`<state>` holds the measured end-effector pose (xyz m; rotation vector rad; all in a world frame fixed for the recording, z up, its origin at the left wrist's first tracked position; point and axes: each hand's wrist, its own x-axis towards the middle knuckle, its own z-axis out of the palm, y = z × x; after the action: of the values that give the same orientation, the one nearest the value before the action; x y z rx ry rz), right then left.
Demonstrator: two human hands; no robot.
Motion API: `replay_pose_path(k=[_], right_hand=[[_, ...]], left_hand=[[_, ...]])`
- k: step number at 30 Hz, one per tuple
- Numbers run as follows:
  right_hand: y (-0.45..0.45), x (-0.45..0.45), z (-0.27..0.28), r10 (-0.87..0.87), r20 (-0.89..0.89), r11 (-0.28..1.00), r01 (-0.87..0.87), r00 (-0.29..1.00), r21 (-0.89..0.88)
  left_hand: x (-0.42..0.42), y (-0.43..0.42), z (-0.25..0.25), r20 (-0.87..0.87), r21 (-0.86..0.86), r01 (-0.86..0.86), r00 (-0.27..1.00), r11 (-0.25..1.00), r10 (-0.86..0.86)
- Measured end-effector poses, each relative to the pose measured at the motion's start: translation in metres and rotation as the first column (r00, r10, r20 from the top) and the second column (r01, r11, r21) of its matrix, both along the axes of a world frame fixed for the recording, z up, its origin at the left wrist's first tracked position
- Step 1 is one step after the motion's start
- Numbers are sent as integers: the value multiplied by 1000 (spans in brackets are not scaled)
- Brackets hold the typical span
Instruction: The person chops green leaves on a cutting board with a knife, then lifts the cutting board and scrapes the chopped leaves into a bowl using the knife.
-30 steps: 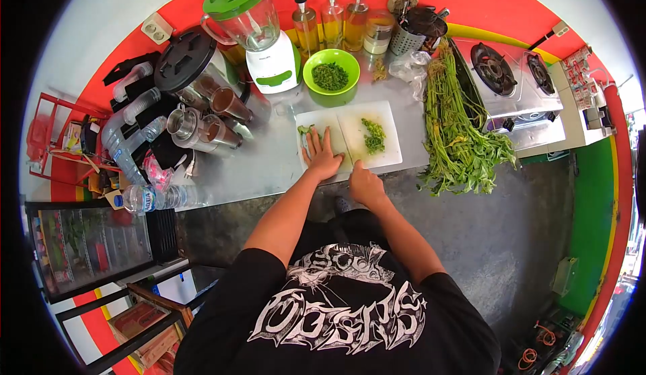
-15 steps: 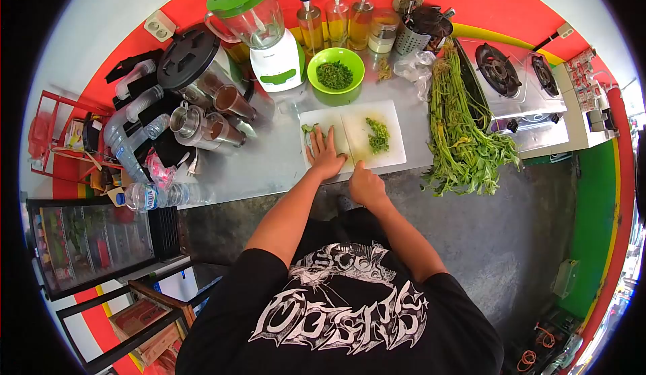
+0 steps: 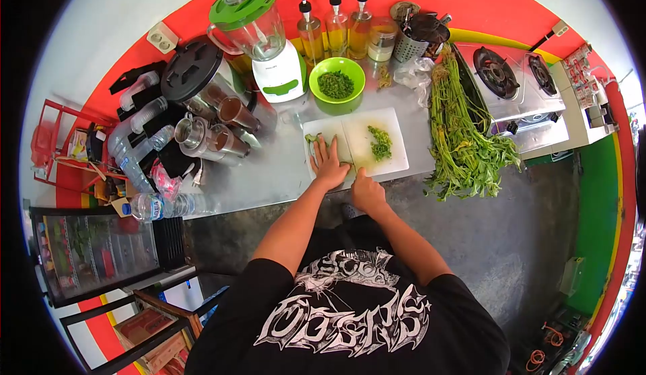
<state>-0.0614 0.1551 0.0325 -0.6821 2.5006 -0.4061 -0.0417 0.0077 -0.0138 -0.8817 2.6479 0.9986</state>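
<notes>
Barely shifted since earlier | pressing greens (image 3: 311, 138) under spread left hand (image 3: 330, 167) | gripping knife (image 3: 350, 151) in right hand (image 3: 368, 193) | might nick fingers (image 3: 324, 150) by drifting left

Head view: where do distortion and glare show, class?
Head view: the red wall bows into an arc, black fills the corners; head view again: the far right edge glares near-white in places, and the floor carries a pale sheen.

No legible text, shirt lettering (image 3: 343, 326) included
</notes>
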Motion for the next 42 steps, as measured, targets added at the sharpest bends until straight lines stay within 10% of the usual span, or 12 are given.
replay_pose_path(k=[42], right_hand=[[-8, -5, 0, 60, 70, 997, -62, 996, 40]], left_hand=[[9, 1, -10, -175, -56, -29, 984, 998, 19]])
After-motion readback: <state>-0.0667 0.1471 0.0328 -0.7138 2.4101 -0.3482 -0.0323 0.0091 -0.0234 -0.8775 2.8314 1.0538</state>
